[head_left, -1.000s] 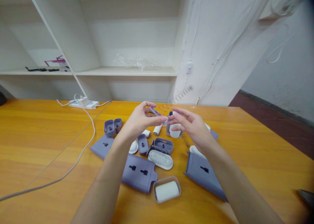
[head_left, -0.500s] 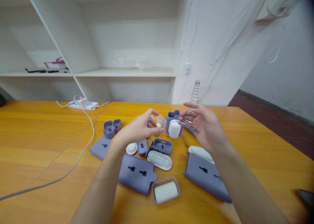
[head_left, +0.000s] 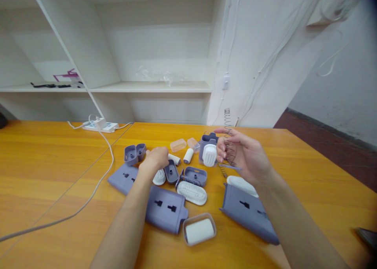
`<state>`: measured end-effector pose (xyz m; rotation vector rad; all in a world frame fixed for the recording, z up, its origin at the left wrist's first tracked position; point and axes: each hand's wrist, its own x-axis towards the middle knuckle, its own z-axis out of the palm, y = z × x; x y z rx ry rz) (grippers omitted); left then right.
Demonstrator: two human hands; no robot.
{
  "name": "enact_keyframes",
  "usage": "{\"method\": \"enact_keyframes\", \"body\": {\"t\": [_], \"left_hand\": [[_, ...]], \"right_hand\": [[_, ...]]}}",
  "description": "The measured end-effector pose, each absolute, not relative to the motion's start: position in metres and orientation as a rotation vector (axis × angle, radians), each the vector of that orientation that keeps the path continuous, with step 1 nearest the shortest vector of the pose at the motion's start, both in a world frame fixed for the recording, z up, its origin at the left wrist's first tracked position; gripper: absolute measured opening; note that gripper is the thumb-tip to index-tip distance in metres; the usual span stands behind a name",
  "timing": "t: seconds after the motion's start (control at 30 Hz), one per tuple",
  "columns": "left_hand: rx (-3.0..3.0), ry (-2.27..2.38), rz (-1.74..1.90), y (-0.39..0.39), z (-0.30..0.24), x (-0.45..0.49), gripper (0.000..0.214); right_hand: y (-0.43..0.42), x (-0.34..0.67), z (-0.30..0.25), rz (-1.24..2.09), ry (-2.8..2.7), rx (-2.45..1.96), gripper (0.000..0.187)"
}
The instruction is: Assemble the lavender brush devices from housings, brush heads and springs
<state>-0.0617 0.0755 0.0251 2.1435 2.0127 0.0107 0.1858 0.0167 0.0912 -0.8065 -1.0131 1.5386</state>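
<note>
My right hand (head_left: pixel 246 157) is raised above the table, its fingers pinched on a thin metal coil spring (head_left: pixel 227 133) that stands upright out of them. My left hand (head_left: pixel 157 158) is down among the parts with its fingers curled, knuckles up. It rests beside a small white roller (head_left: pixel 175 159) and a purple cup piece (head_left: pixel 171 171); what lies under the fingers is hidden. Between my hands stands a purple holder with a white round brush head (head_left: pixel 209 155). Two small clear caps (head_left: pixel 178 145) lie behind it.
Two large purple housings (head_left: pixel 166 208) (head_left: pixel 249 216), a white oval brush (head_left: pixel 191 192), a clear case with a white block (head_left: pixel 200 229) and a purple double cup (head_left: pixel 135 153) lie on the wooden table (head_left: pixel 44 171). A power strip (head_left: pixel 98 124) with a white cable sits at the back left.
My left hand dropped from mid-air to the parts on the table, and the clear cap it held now lies at the back. My right hand turned the spring upright.
</note>
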Motion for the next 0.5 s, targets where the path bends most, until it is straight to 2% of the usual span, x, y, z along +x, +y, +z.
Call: {"method": "enact_keyframes", "body": {"t": [0.2,0.4,0.5], "left_hand": [[2.232,2.027,0.209,0.072,0.05,-0.072,0.008],[2.019,1.997,0.907,0.068,0.061,-0.059,0.019],[1.807,1.793,1.063,0.069,0.058,-0.043,0.025]], "right_hand": [[0.016,0.182,0.091,1.405,-1.165,-0.932,0.036],[0.02,0.174,0.076,1.186,-1.503,-1.123,0.036],[0.023,0.168,0.061,1.15,-1.668,-1.231,0.038]]}}
